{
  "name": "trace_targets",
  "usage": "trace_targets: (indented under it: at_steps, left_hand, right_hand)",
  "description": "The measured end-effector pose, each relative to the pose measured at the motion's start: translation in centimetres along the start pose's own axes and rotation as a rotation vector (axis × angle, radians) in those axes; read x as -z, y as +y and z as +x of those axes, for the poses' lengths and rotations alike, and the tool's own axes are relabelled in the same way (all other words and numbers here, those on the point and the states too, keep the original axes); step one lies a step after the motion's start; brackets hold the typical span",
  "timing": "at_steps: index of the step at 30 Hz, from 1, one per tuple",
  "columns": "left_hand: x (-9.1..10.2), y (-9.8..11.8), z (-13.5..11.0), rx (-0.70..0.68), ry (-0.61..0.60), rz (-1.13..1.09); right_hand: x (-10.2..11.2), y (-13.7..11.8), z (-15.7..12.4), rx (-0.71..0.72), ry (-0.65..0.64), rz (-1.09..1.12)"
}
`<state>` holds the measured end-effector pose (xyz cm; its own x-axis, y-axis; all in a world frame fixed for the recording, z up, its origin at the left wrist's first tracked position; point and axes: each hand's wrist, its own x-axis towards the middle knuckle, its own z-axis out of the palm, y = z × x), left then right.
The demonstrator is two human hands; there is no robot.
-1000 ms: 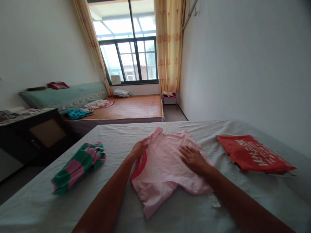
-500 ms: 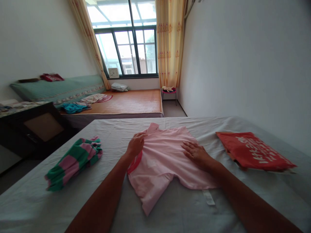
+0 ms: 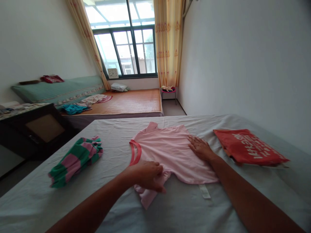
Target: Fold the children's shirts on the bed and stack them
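Note:
A pink T-shirt (image 3: 167, 145) with a red neckband (image 3: 136, 152) lies spread on the pale sheet, its neck towards the left. Over the sleeve nearest me is my left hand (image 3: 148, 174), fingers bent and thumb held apart from them. The sleeve cloth is rumpled beside that hand. My right hand (image 3: 200, 148) rests flat on the shirt's right part, fingers stretched out. A white tag (image 3: 204, 191) sticks out from under the shirt's near edge.
To the left lies a green and pink checked garment (image 3: 76, 160). A red printed bag (image 3: 250, 147) lies on the right. Beyond the sheet-covered surface (image 3: 116, 132) stand a bed with a brown mat (image 3: 136, 100) and a dark cabinet (image 3: 43, 129).
My left hand has left the neckband area and come nearer, over the near sleeve. The neckband now lies uncovered. My right hand stays flat on the shirt, slightly farther right.

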<state>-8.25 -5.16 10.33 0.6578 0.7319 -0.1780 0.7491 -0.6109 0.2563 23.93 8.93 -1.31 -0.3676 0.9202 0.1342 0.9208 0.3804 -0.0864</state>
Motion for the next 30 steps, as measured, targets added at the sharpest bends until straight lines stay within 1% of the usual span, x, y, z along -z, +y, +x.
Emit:
trace_targets:
  at_steps: [1, 2, 4, 7, 9, 11, 12, 13, 14, 16, 17, 18, 19, 20, 22, 24, 26, 30]
  left_hand:
    - [-0.5, 0.5, -0.6, 0.006, 0.025, 0.042]
    - [-0.9, 0.8, -1.0, -0.001, 0.022, 0.066]
    - [-1.2, 0.8, -1.7, -0.036, -0.05, 0.058]
    - [-0.3, 0.0, -2.5, -0.084, -0.169, -0.015]
    - [0.6, -0.8, -3.1, -0.075, -0.202, -0.069]
    - [1.2, -1.6, -4.0, -0.045, -0.218, -0.102]
    - [1.3, -1.9, -4.6, -0.029, -0.224, -0.105]
    - [1.4, -2.3, -5.2, -0.016, -0.227, -0.099]
    - [1.3, -2.6, -5.7, -0.009, -0.228, -0.089]
    - [0.9, -3.0, -6.5, -0.011, -0.218, -0.077]
    - [0.7, -3.0, -6.7, -0.02, -0.206, -0.08]
    - [0.5, -2.9, -6.8, -0.029, -0.186, -0.087]
    - [0.3, -2.8, -6.7, -0.036, -0.163, -0.097]
    - [0.2, -2.7, -6.5, -0.04, -0.14, -0.107]
    - [0.0, -2.4, -6.1, -0.046, -0.098, -0.121]
    - [-0.1, -2.4, -5.7, -0.052, -0.077, -0.124]
    - [-0.1, -2.7, -5.6, -0.056, -0.08, -0.121]
    - [0.1, -3.3, -6.1, -0.067, -0.135, -0.14]
  right_hand:
    - [0.0, -0.1, 0.0, -0.001, -0.004, 0.007]
    - [0.1, -0.1, 0.0, 0.001, -0.009, 0.014]
    - [0.1, -0.3, -0.1, 0.008, -0.017, 0.028]
    - [0.5, -0.4, -0.3, 0.003, -0.02, 0.054]
    - [1.5, -0.3, -0.5, 0.007, -0.012, 0.09]
    - [3.4, -0.3, -0.9, 0.048, -0.007, 0.176]
    - [4.6, -0.4, -1.2, 0.088, -0.036, 0.245]
    - [5.9, -0.7, -1.6, 0.138, -0.098, 0.326]
    - [7.2, -1.3, -2.0, 0.198, -0.193, 0.408]
    - [9.5, -3.2, -3.1, 0.318, -0.441, 0.516]
    - [10.3, -4.6, -3.7, 0.376, -0.538, 0.516]
    - [10.8, -6.1, -4.4, 0.417, -0.594, 0.476]
    - [11.0, -7.6, -5.0, 0.449, -0.614, 0.405]
    - [11.0, -9.1, -5.6, 0.47, -0.58, 0.316]
    - [10.5, -11.6, -6.6, 0.503, -0.465, 0.161]
    - [9.7, -12.9, -7.2, 0.53, -0.364, 0.07]
    - [9.2, -13.1, -7.4, 0.533, -0.317, 0.018]
    - [8.9, -11.8, -7.2, 0.497, -0.296, -0.047]
